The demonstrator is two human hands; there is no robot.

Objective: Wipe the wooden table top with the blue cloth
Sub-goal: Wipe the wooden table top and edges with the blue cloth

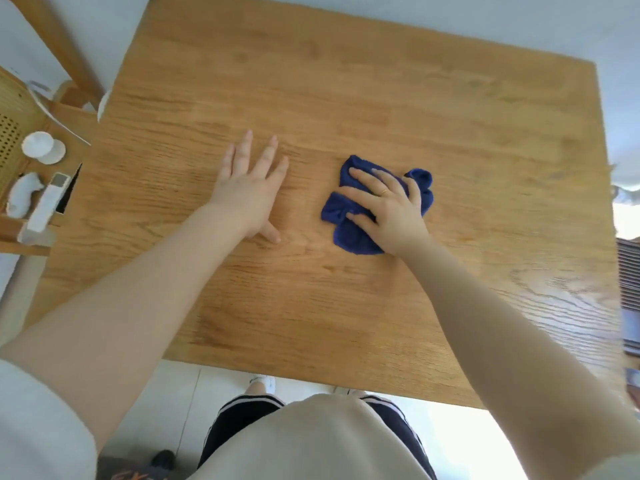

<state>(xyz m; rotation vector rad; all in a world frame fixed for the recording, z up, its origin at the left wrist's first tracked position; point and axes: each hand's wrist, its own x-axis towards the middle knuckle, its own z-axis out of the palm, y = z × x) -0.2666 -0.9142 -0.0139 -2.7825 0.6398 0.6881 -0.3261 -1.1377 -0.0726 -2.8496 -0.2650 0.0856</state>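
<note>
The wooden table top [346,98] fills most of the view. A crumpled blue cloth [346,230] lies on it right of centre. My right hand [388,209] presses down on the cloth with fingers spread and fairly straight, covering its middle. My left hand [249,188] rests flat on the bare wood to the left of the cloth, fingers straight and apart, touching nothing else.
A lower wooden side unit at the left holds a white cup on a saucer [43,147], a white remote-like bar [45,206] and a small white object [22,197]. A cane-backed chair [10,126] stands at the far left. Stacked items [628,271] sit past the table's right edge.
</note>
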